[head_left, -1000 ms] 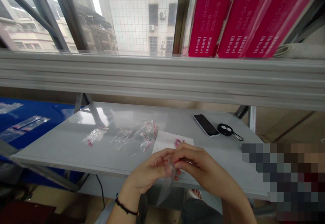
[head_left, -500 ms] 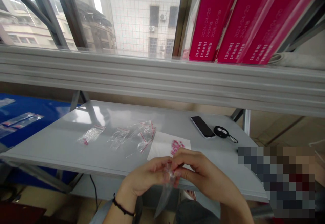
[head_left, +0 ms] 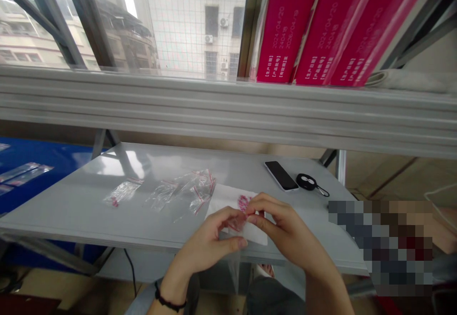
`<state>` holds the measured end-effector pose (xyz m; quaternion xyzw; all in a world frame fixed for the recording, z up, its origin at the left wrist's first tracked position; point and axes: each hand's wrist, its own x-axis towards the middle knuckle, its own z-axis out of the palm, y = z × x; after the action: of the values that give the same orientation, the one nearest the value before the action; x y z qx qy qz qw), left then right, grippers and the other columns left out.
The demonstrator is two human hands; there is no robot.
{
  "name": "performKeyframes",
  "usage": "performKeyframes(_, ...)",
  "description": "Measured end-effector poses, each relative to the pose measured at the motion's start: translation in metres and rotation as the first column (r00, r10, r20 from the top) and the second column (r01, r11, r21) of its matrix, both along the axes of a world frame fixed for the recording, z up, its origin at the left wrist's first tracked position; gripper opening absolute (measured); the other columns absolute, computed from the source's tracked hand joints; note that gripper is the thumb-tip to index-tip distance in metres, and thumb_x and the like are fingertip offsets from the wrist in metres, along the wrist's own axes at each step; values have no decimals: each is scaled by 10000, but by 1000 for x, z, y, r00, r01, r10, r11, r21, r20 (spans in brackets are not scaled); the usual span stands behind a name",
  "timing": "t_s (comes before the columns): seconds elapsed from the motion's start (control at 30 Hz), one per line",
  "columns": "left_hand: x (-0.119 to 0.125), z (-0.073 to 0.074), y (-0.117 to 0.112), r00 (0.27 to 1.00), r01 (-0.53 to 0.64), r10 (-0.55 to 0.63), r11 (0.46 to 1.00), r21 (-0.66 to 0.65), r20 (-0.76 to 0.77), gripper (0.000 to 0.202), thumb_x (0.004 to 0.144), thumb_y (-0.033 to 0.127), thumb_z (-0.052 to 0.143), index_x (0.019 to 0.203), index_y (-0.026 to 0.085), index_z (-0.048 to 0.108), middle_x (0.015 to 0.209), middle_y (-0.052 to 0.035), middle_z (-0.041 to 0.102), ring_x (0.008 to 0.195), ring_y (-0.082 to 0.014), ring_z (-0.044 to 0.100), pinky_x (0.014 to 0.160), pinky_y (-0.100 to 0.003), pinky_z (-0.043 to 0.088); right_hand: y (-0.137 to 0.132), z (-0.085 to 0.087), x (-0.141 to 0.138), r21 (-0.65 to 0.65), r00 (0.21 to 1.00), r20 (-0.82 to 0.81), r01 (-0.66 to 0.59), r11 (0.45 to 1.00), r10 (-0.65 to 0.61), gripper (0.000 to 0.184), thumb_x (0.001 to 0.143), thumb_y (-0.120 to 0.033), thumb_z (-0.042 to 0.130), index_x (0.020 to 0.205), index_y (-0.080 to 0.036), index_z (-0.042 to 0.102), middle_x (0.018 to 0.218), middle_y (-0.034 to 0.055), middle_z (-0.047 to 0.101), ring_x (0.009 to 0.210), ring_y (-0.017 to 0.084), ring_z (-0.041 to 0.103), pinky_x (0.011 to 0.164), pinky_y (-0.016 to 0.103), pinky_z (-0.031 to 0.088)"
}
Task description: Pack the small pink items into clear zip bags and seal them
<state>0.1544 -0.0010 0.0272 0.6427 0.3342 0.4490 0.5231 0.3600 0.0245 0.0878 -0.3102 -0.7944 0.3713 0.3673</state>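
Both my hands meet at the near edge of a grey table. My left hand is closed, thumb and fingers pinching a small clear plastic bag that hangs down below the table edge. My right hand is closed too, its fingertips pinched at the bag's mouth, holding something too small to make out. Just behind the hands lies a white paper sheet with a small heap of pink beads on it.
Several small clear zip bags with red strips lie left of the paper, one more bag further left. A phone and a black key fob sit at the back right. Pink boxes stand on the shelf above.
My hands have moved slightly forward and up over the table edge, nearer the beads. The left thumb now lies across under the bag's mouth. The camera shifted a little.
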Motion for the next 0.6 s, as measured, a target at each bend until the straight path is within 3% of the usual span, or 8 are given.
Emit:
performKeyframes(0.1,4,-2,1,992,-76,80,996,-34,101,446,841,274,773,1265,235,640,1259,-94,656,1172,-266,597,1048,-418,445,1,0,-1,36,998,-22,52,998,-52,110,989,-257,607,955,-229,708,959,49,676,902,187,631,816,297,501)
performKeyframes(0.23,3,-9,3,945,-306,299,952,33,137,584,825,251,783,1361,249,553,1268,-99,631,1171,-251,593,1083,-427,430,1,1,-4,86,993,-55,109,990,-104,99,983,-234,611,936,-230,699,922,40,656,863,180,613,772,286,481)
performKeyframes(0.4,4,-13,3,844,-519,536,804,291,24,653,877,208,705,1461,293,425,1366,-105,576,1229,-259,570,1100,-445,412,-3,4,-12,128,982,-107,171,977,-157,91,976,-216,623,961,-234,711,928,33,656,850,171,612,751,279,477)
performKeyframes(0.5,9,-14,2,773,-556,633,711,429,-48,745,916,190,641,1543,324,263,1418,-115,549,1233,-264,580,1099,-479,408,-7,4,-23,143,979,-92,192,971,-181,116,984,-198,603,988,-237,712,965,35,671,882,174,627,772,286,482)
performKeyframes(0.6,16,-16,0,728,-561,680,667,491,-91,760,946,205,606,1567,321,182,1413,-134,556,1254,-277,579,1080,-494,427,-9,1,-37,173,976,-42,216,961,-212,129,976,-160,595,986,-230,703,975,35,681,894,180,628,786,299,479)
